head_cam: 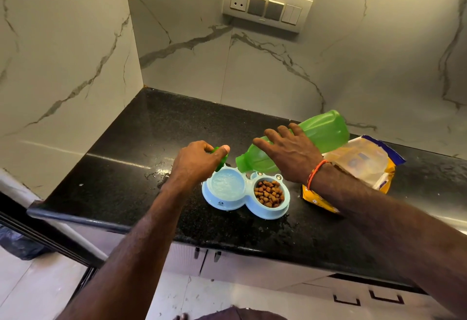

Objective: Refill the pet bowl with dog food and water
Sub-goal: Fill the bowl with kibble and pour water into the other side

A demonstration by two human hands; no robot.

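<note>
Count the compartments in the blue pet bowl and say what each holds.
2. The left compartment of the pet bowl holds water; the right compartment holds brown kibble.

You have one wide view from your head, looking forward and steeply down over both forearms at the black worktop (126, 148) close below, facing the marble corner walls (278, 72).

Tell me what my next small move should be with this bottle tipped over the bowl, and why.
Probably tip the green bottle back upright with your right hand. The water side of the blue double bowl already looks well filled, the kibble is in, and the black counter around it is wet. The cap waits in your left hand.
</note>
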